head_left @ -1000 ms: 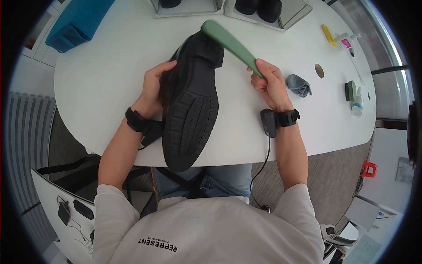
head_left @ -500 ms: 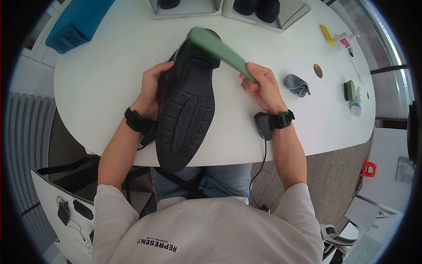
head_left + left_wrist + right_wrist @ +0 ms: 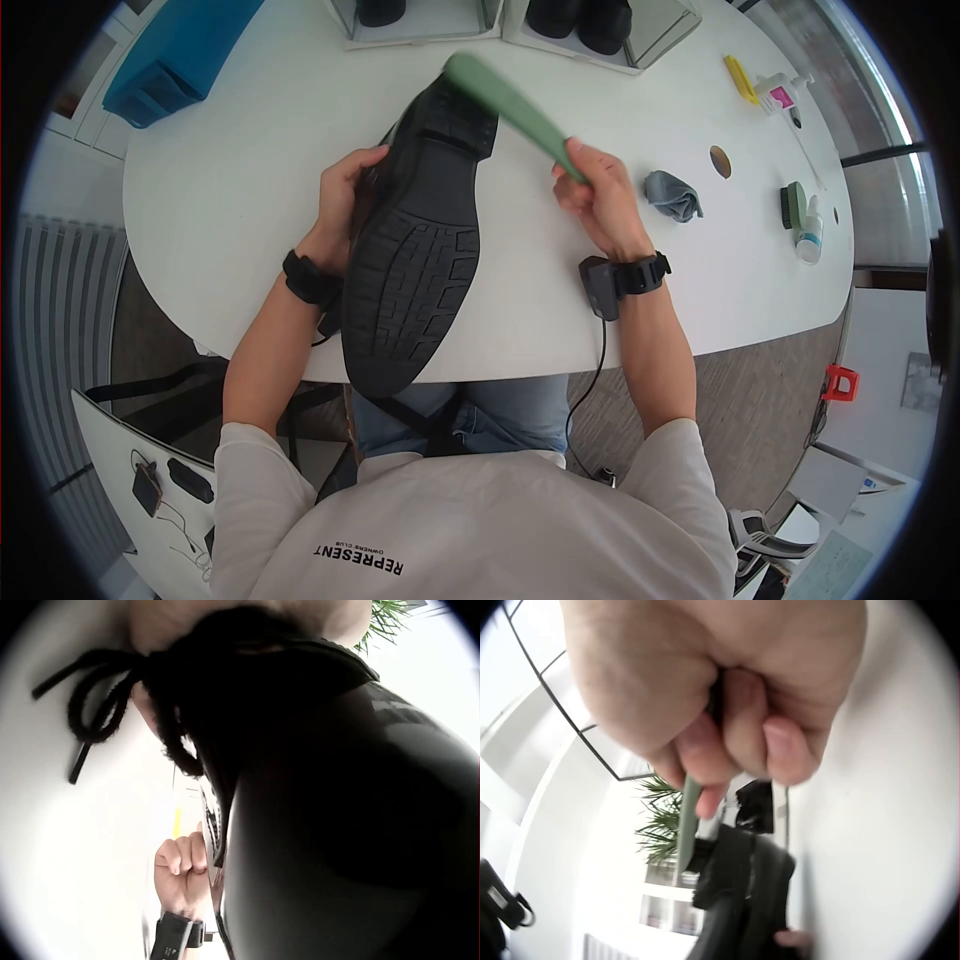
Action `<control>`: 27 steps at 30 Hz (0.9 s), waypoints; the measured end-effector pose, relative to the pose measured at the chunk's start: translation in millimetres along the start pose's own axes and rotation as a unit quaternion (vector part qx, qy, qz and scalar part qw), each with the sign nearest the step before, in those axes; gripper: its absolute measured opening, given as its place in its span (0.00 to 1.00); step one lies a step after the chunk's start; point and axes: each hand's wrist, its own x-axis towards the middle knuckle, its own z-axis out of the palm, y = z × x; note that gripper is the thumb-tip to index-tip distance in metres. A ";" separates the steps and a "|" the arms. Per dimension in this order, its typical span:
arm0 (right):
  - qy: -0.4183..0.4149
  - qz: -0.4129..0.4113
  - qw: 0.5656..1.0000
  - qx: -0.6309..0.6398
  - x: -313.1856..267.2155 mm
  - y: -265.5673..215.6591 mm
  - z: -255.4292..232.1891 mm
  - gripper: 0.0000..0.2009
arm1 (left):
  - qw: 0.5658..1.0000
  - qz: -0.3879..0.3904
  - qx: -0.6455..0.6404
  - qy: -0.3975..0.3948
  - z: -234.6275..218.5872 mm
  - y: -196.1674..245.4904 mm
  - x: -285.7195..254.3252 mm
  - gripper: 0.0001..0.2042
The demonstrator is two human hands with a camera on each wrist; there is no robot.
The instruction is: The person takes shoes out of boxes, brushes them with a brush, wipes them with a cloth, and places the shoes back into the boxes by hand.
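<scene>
A black shoe (image 3: 415, 240) is held sole up in the head view, its heel away from the body and its toe over the table's near edge. The left hand (image 3: 340, 205) grips its left side; the fingers behind the shoe are hidden. Around the handle of a green brush (image 3: 515, 108) the right hand (image 3: 603, 205) is curled. The brush head lies at the heel, and its dark bristles (image 3: 699, 855) meet the heel in the right wrist view. Glossy black upper (image 3: 337, 810) and a loose lace bow (image 3: 97, 712) show in the left wrist view.
Two white boxes with black shoes (image 3: 605, 25) stand at the back of the white table (image 3: 250, 110). A blue case (image 3: 180, 65) lies back left. On the right are a grey cloth (image 3: 673, 196), another green brush (image 3: 795, 205), a clear bottle (image 3: 810, 235) and a yellow item (image 3: 741, 78).
The shoe and left hand have shifted slightly left. The green brush moved toward the body along the heel, then back away, with the right hand ending a little further left.
</scene>
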 end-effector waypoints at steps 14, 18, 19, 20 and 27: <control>-0.025 0.021 0.999 0.013 0.0 -0.3 1.5 0.19 | 0.988 0.027 -0.109 -0.104 -18.8 -1.7 7.4 0.14; -0.001 0.056 0.998 0.021 1.2 -2.1 1.9 0.18 | 0.989 -0.005 -0.105 -0.108 -8.6 -1.4 -0.6 0.14; -0.003 0.054 0.998 0.018 0.3 -4.6 1.8 0.18 | 0.991 -0.003 -0.100 -0.092 -6.4 -1.0 -1.1 0.15; 0.023 0.010 0.998 0.051 -0.8 -5.6 4.0 0.18 | 0.993 -0.001 -0.094 -0.073 -6.0 0.6 -2.4 0.15; 0.054 -0.012 0.996 0.072 -2.4 -6.1 12.3 0.19 | 0.994 0.092 -0.055 0.030 -10.8 -8.5 10.6 0.12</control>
